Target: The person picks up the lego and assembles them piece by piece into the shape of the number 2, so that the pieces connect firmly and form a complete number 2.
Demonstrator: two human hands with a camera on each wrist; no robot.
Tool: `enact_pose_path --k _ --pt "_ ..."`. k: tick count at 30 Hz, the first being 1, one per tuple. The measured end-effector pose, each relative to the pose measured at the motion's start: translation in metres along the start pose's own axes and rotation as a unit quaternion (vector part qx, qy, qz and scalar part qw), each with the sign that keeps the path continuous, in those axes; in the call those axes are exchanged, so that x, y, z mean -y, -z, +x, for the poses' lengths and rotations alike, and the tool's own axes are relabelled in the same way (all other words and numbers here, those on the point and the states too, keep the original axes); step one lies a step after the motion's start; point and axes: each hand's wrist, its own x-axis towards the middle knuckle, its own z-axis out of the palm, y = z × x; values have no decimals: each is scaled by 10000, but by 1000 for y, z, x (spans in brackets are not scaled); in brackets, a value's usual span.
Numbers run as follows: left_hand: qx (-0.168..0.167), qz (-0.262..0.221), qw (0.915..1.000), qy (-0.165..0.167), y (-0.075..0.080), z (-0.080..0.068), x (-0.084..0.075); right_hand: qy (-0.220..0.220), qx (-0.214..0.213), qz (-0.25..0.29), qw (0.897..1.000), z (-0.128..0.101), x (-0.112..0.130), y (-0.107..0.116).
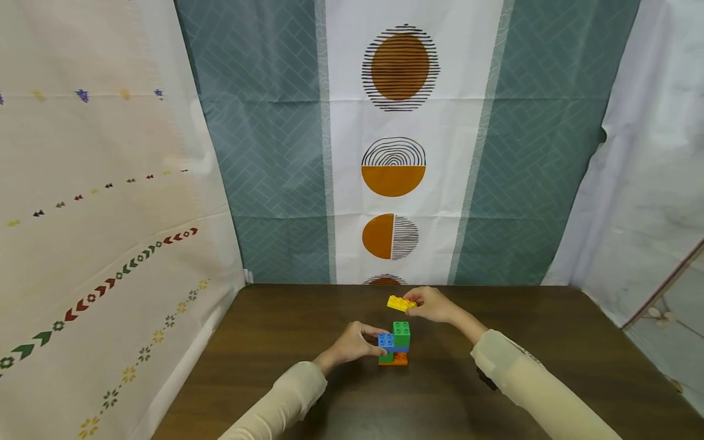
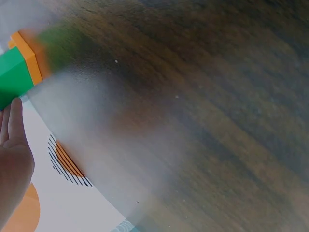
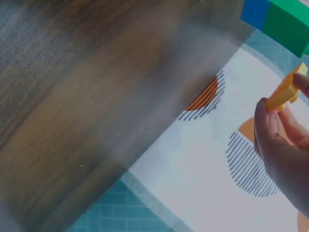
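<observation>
1. Here we see the right hand [image 1: 434, 304] pinching a yellow brick [image 1: 401, 303] at its right end between thumb and fingertips, holding it in the air just above and slightly behind the block stack [image 1: 396, 345].
2. From the right wrist camera, we see the same yellow brick [image 3: 286, 90] held edge-on between the curled fingers [image 3: 264, 126], with the blue and green of the stack [image 3: 280, 21] in the upper corner.
3. We find the left hand [image 1: 354, 343] curled round the left side of the stack, its fingertips on the blue brick [image 1: 386, 340], steadying it.
4. We count a tall green brick [image 1: 401, 333] beside the blue one at the top, and an orange brick [image 1: 399, 359] at the base; the stack stands on the dark wooden table [image 1: 275, 342], near its middle.
5. Behind the table, we see a curtain with orange circles [image 1: 400, 67], and a pale patterned cloth [image 1: 93, 201] on the left.
</observation>
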Motion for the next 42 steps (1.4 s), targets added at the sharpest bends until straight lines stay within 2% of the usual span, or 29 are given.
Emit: enact_pose_path --k 4,11,22,30,35,42 --pt "-7 45 10000 39 2 -1 2 41 135 -8 9999 0 7 2" --pt "40 4 10000 78 3 -3 4 -7 381 342 9987 -2 15 -1" --pt "6 -16 10000 -41 4 -2 5 301 702 522 9957 -5 26 -4" --pt "50 -34 10000 -6 4 -3 2 161 761 428 9960 -10 28 -5" --pt "7 -11 10000 -52 4 -3 0 254 818 531 9949 -13 30 -7" --pt "-14 -88 10000 -43 0 -1 -2 265 717 388 9963 -19 31 -7"
